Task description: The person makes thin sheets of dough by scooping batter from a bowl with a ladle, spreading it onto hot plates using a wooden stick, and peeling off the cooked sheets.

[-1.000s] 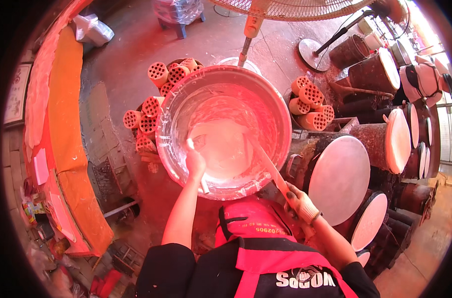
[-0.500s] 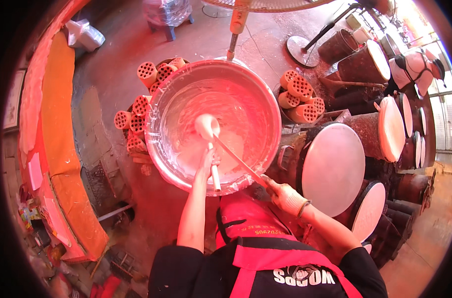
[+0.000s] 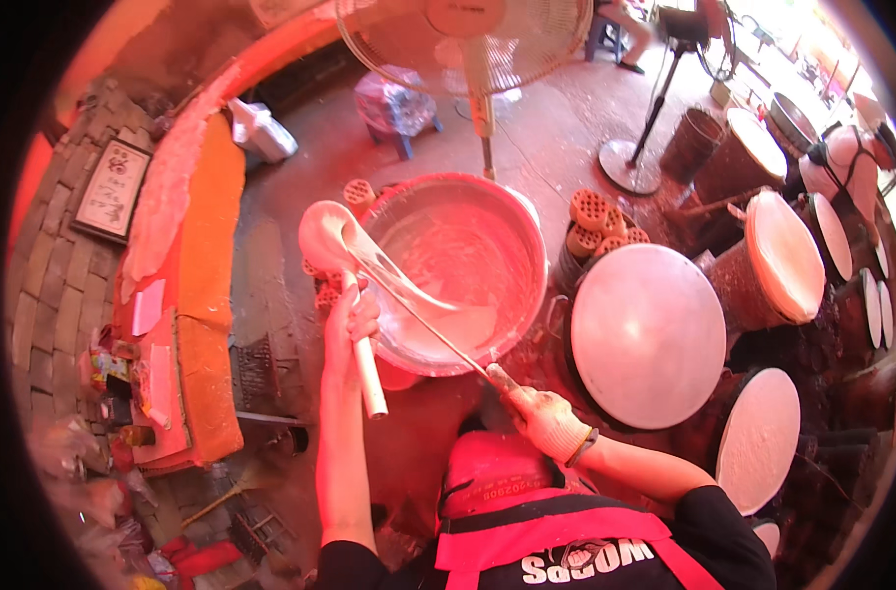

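Observation:
A large round metal basin (image 3: 539, 295) stands in front of me, with pale, thick batter (image 3: 458, 246) inside. My left hand (image 3: 353, 320) is wrapped round the pale handle of a ladle (image 3: 322, 231), lifted above the basin's left rim. A thick stream of batter falls from the ladle's bowl into the basin. My right hand (image 3: 548, 421), in a light knit glove, grips the short handle of a thin rod (image 3: 423, 315). The rod slants up across the basin toward the ladle's bowl; whether its tip touches the ladle, I cannot tell.
Round flat plates (image 3: 648, 336) on drum-like stoves crowd the right. Perforated coal briquettes (image 3: 605, 221) stand beside the basin on both sides. Beyond it is a standing fan (image 3: 482, 108). An orange-covered bench (image 3: 207, 295) runs along the left. Another person (image 3: 841, 167) is far right.
My left hand has raised the ladle out of the basin, up and to the left, and batter now streams from it. My right hand and the rod have shifted slightly down. The view has tilted.

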Tool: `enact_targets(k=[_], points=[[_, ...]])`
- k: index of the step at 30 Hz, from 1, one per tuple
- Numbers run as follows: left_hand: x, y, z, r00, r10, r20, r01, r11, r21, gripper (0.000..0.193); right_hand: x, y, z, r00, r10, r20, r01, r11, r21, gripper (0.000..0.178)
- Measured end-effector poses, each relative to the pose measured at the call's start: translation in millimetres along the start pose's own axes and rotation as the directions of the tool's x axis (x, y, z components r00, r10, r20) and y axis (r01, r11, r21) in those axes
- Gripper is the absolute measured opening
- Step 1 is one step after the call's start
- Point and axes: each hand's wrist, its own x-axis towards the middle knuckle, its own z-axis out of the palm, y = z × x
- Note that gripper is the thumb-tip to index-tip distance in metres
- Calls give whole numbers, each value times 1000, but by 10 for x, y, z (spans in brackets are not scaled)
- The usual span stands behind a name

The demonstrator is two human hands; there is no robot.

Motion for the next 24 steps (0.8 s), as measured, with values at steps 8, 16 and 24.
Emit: enact_targets(k=[8, 16, 24], points=[[-408, 1033, 1484, 970, 218, 106, -234, 730, 642, 22, 494, -547, -385, 765, -298, -571, 241, 955, -175, 53], [330, 985, 283, 855, -499, -138, 490, 866, -97, 8, 851, -27, 1177, 865, -115, -489, -103, 913, -396, 56], [252, 207, -157, 971, -89, -223, 234, 555, 798, 7, -1140, 355, 1026, 872, 109, -477, -298, 892, -341, 60]])
